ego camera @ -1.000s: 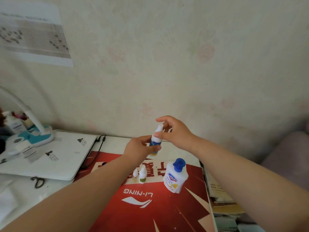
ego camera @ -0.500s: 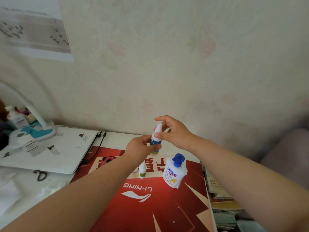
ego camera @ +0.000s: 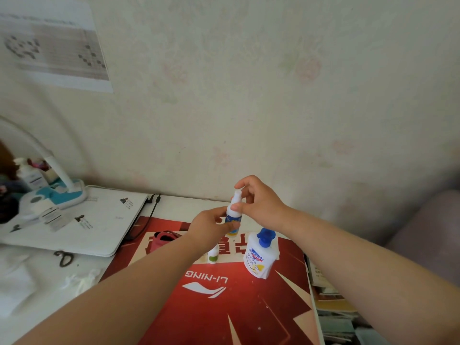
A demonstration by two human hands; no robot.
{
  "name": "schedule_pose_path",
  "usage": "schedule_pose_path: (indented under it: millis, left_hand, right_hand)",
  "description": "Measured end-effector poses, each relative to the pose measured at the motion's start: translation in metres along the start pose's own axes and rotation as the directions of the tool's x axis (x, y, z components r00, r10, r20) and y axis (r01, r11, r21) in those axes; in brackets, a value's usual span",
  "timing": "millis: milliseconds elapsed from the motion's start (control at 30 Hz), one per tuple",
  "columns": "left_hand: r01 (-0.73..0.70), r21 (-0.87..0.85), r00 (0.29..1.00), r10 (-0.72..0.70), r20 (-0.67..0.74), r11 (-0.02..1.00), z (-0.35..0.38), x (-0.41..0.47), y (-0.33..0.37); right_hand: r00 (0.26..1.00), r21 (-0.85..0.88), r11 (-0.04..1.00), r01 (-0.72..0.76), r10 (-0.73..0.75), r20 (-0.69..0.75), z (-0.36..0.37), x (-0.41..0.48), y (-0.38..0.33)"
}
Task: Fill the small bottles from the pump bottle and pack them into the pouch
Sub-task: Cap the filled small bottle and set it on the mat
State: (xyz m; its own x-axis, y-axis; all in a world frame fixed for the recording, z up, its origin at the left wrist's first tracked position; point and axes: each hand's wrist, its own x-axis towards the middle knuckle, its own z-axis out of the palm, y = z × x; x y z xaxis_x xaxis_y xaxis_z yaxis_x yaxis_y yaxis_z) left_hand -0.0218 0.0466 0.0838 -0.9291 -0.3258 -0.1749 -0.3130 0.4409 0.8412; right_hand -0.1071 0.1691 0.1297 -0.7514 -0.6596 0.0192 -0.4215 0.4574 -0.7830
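The small bottle (ego camera: 233, 215), white with a blue label, is upright in the air above the bench (ego camera: 184, 207), held between both hands. The left hand (ego camera: 211, 226) has its grip clamped round the lower body of the bottle. The right hand (ego camera: 260, 202) has its grip pinched on the white top: thumb at the neck, forefinger curled over the tip. Whether the top is seated or loose cannot be told.

Directly below, a second bottle (ego camera: 213, 256) with a green band stands on a red sheet (ego camera: 239, 307) marked LI-NING, partly hidden by the left forearm. Just to its right, also on the sheet, the pump bottle (ego camera: 260, 258) stands upright, white with a blue pump head, apart from both hands. A pink item (ego camera: 163, 238) lies at the sheet's far left corner; its nature cannot be told.

Left of the sheet lie a closed white laptop (ego camera: 82, 227), a black cable (ego camera: 149, 215) and scissors (ego camera: 63, 258). A white lamp (ego camera: 53, 192) stands on the laptop's far corner. Books (ego camera: 331, 302) are stacked off the sheet's right edge. A printed paper (ego camera: 53, 49) is fixed to the wall.
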Motion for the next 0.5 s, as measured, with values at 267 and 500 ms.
schedule_pose_path:
  millis: [267,500]
  left_hand:
    - [0.028,-0.051,0.999,-0.029,-0.023,0.998,0.004,0.002,-0.006]
    - [0.084,0.067,0.996,-0.086,0.028,0.994,0.010,0.007,-0.027]
  right_hand:
    - [1.000,-0.059,0.998,-0.001,0.001,0.004,0.006,0.000,0.007]
    - [0.993,-0.200,0.979,-0.048,0.069,0.098,0.023,0.002,0.023]
